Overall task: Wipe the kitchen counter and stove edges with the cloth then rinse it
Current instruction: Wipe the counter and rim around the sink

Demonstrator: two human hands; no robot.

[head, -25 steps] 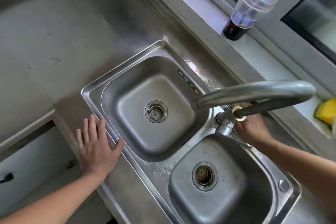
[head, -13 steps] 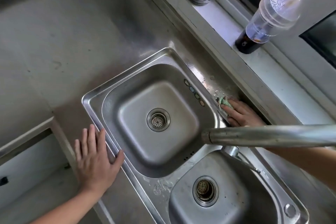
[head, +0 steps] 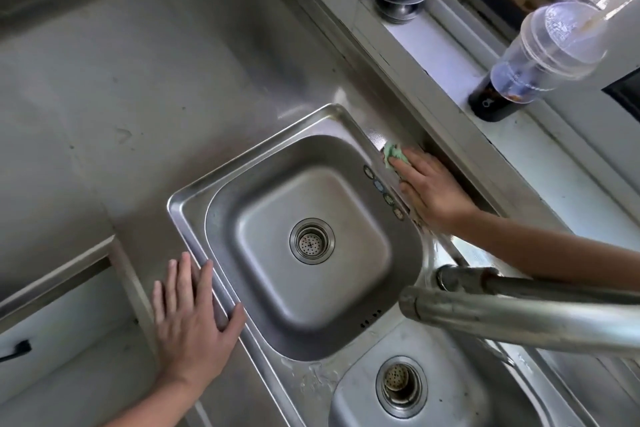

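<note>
Cloth [head: 393, 153] under the flat right hand [head: 433, 191] at 2 o'clock may slip off the wet sink rim [head: 360, 128]; left hand [head: 194, 319] lies spread.

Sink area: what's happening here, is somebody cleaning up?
Yes, it looks like wiping. A person's right hand presses a green cloth flat onto the back ledge of the steel sink, below the window sill. The left hand rests flat on the counter at the sink's front rim. No water shows at the faucet.

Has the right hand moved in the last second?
Yes. The right hand left the faucet and slid along the sink's back rim toward the far corner.
</note>
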